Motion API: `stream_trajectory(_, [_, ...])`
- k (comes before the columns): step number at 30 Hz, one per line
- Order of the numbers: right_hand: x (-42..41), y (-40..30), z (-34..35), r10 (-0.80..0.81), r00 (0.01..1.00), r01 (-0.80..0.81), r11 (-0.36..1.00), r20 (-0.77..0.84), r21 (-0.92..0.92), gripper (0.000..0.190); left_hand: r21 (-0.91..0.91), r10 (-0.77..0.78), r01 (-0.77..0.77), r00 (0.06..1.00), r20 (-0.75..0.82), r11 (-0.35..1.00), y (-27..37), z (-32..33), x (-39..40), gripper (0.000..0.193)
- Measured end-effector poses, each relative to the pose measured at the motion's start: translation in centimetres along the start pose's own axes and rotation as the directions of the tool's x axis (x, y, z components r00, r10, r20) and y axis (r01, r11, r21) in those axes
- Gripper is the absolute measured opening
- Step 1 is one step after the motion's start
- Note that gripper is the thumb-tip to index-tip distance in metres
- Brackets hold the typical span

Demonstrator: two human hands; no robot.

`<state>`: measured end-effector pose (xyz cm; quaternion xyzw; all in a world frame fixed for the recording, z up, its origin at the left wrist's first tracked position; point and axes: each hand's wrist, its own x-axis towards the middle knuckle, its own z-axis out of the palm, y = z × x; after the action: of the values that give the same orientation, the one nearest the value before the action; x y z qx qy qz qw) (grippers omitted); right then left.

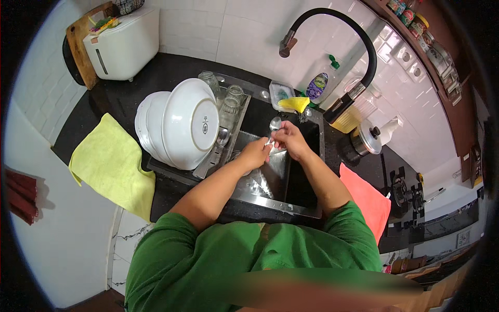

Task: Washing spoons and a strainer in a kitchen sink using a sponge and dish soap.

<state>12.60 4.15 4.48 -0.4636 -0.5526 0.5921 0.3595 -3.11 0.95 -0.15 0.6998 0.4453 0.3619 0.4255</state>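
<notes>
Over the dark kitchen sink [261, 200], both my hands are on a metal spoon [275, 124] whose bowl points up toward the faucet. My left hand [254, 153] closes around the lower handle. Near the spoon's neck, my right hand [289, 139] pinches it with the fingertips. Something white shows between the hands; I cannot tell what it is. Below my left hand, a clear glass item is partly hidden in the sink. White bowls [190, 124] lean on the rack at left, with upturned glasses [230, 109] and another spoon [222, 137] beside them.
A black flexible faucet [368, 50] arches above the sink. Behind the basin are a soap tray [281, 93], a yellow sponge or cloth [296, 104] and a dish soap bottle [319, 84]. A yellow-green cloth [113, 163] lies left, a coral cloth [368, 202] right, near a lidded metal pot [366, 140].
</notes>
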Motion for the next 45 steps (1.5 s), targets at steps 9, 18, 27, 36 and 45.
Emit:
stream_trajectory(9, [6.9,-2.2,-8.1,-0.814,0.569,0.04,-0.115,0.117,-0.993,0.033,-0.365,-0.118,0.127,0.992,0.047,0.922,1.3,-1.0,-0.2,0.024])
stream_trajectory(18, [8.9,-3.8,-8.5,-0.696,0.676,0.243,-0.101,0.243,-0.965,0.028,-0.266,-0.072,0.079,0.997,0.037,0.961,0.9,-1.0,-0.1,0.028])
stream_trajectory(27, [1.2,-2.3,-3.0,-0.721,0.605,0.389,0.638,-0.337,-0.665,0.039,-0.281,-0.128,0.124,0.992,0.004,0.952,1.1,-1.2,-0.4,0.018])
stream_trajectory(36, [-3.1,3.3,-0.5,-0.755,0.654,0.397,0.388,-0.04,-0.832,0.035,-0.207,0.007,0.045,0.97,0.244,0.977,1.2,-0.5,-0.4,0.03])
stream_trajectory(45, [-4.4,3.3,0.6,-0.721,0.693,0.298,0.265,0.017,-0.917,0.024,-0.018,-0.044,0.05,0.968,0.246,0.999,1.0,-0.3,-0.3,0.03])
